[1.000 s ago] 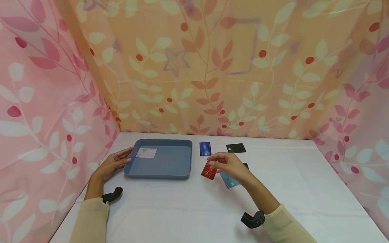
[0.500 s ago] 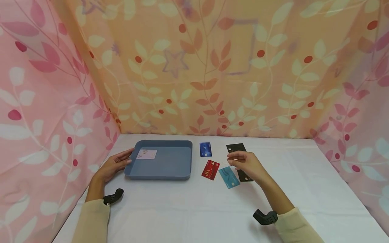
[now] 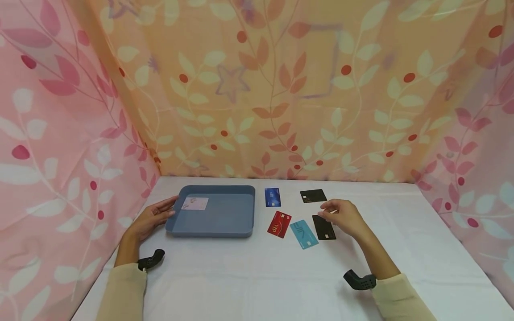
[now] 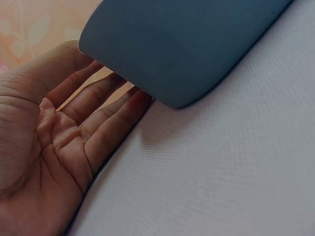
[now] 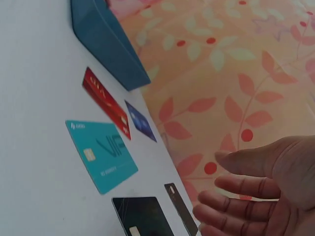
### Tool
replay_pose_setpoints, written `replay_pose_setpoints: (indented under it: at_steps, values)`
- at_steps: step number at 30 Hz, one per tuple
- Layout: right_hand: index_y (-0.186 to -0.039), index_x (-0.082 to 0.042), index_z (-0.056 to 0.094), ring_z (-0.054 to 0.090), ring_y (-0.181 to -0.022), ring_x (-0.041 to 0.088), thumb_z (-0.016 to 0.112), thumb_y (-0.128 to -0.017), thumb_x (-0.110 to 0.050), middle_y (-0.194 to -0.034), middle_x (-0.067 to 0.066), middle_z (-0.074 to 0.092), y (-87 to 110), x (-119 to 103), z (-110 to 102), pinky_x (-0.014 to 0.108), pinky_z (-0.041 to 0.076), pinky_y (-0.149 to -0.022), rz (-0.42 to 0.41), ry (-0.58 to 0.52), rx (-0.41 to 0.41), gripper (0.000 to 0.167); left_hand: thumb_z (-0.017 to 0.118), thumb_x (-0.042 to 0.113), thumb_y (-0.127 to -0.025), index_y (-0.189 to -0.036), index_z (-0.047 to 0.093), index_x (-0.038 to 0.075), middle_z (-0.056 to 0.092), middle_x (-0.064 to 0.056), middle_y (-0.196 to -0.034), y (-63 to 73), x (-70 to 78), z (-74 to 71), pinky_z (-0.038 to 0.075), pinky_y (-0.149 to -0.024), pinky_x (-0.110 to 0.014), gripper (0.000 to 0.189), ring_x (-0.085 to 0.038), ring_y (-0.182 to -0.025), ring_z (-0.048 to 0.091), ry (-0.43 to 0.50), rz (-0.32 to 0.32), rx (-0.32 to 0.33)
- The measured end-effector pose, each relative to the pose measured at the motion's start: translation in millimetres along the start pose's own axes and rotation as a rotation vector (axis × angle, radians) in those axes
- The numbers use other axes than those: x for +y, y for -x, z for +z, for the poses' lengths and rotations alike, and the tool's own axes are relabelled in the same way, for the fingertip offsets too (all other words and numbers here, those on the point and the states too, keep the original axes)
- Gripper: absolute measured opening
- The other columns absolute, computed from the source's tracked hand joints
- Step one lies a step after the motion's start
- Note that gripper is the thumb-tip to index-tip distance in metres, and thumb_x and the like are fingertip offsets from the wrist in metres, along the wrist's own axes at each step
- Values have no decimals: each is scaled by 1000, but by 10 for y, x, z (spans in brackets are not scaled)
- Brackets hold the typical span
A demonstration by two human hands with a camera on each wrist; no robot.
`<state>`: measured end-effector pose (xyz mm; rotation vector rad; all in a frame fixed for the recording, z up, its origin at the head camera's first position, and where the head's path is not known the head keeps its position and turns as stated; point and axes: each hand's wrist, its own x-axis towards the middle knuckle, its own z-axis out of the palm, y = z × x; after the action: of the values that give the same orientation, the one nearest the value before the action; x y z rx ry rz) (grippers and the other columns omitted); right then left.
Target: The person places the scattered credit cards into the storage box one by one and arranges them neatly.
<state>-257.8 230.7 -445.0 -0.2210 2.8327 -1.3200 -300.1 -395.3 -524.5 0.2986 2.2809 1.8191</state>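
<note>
My left hand touches the left side of a blue-grey tray with its fingers stretched out; the left wrist view shows the fingertips against the tray wall. A pale pink card lies inside the tray. My right hand hovers, fingers loosely bent and holding nothing, by the upper right of the nearer black card. Left of that card lie a teal VIP card and a red VIP card. Behind them are a blue card and another black card.
A white cloth covers the table. Patterned curtains hang at the back and on both sides. A black wrist camera is on the right wrist, and another wrist camera is on the left.
My right hand has moved right, from over the red and teal cards to beside the nearer black card, uncovering the cards. The left hand stays at the tray.
</note>
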Motion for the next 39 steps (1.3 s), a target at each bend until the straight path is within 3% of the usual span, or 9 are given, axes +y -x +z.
replay_pose_setpoints:
  at_steps: [6, 14, 18, 31, 39]
  values:
    - [-104, 3, 71, 61, -75, 20, 79, -89, -26, -84, 8, 68, -1, 110, -14, 32, 50, -62, 55, 163, -19, 33, 59, 13, -104, -160, 32, 10, 23, -18, -166, -17, -20, -1, 46, -95, -15, 62, -37, -152, 18, 15, -1, -7]
    - [-101, 2, 67, 60, -80, 27, 80, -85, -40, -90, 12, 67, 35, 143, -6, 43, 49, -66, 194, 369, -67, 47, 60, 15, -104, -160, 33, 13, 22, -16, -166, -11, -5, -11, 44, -94, -13, 62, -40, -153, 14, -10, -12, -1]
    - [-102, 3, 63, 59, -80, 28, 82, -82, -45, -95, 16, 68, 28, 170, 48, 43, 49, -65, 225, 434, -89, 55, 59, 15, -104, -160, 33, 12, 22, -18, -166, 1, -2, -2, 44, -94, -13, 62, -41, -152, 14, -13, -10, -1]
    - [-102, 4, 61, 58, -76, 25, 86, -77, -47, -88, 12, 63, 36, 223, 157, 44, 50, -64, 164, 500, -67, 62, 59, 14, -104, -160, 31, 11, 20, -19, -166, -12, 13, 15, 45, -94, -13, 63, -42, -152, 15, -5, -18, 0]
    - [-101, 3, 58, 56, -77, 26, 87, -76, -48, -87, 12, 58, 44, 230, 175, 44, 49, -65, 172, 512, -71, 64, 59, 18, -104, -160, 31, 13, 21, -18, -166, -18, -4, 9, 46, -96, -16, 63, -40, -151, 19, -17, -30, 2]
